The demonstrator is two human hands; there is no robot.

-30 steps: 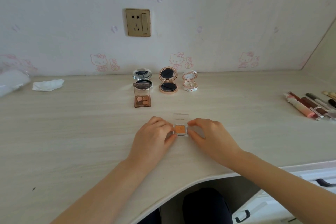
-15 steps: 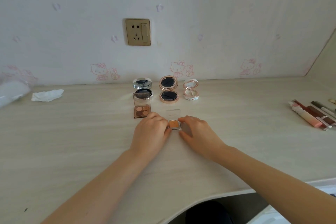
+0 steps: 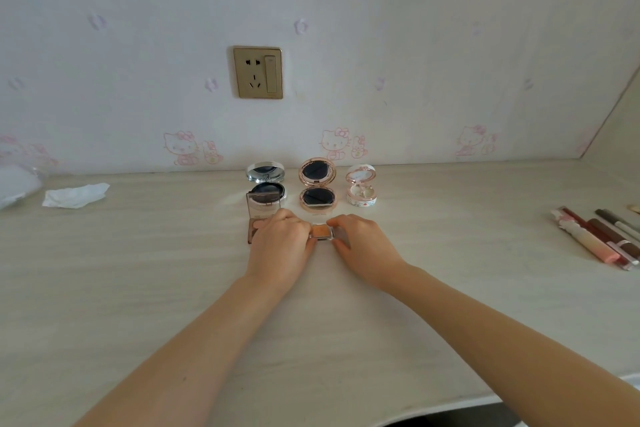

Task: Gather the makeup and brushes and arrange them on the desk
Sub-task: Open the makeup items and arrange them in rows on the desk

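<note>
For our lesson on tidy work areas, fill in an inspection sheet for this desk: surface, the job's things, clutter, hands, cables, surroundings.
Surface: pale wood-grain desk, set against the wall.
Job's things: orange pan between both hands; open eyeshadow palette partly behind the left hand; silver compact, rose-gold compact and white compact open in a row behind; tubes and pencils at the right edge.
Clutter: crumpled tissue at far left.
Hands: left hand and right hand each hold one side of the orange pan with curled fingers.
Cables: nothing seen.
Surroundings: wall socket, nothing plugged in; cartoon-cat wallpaper.
</note>
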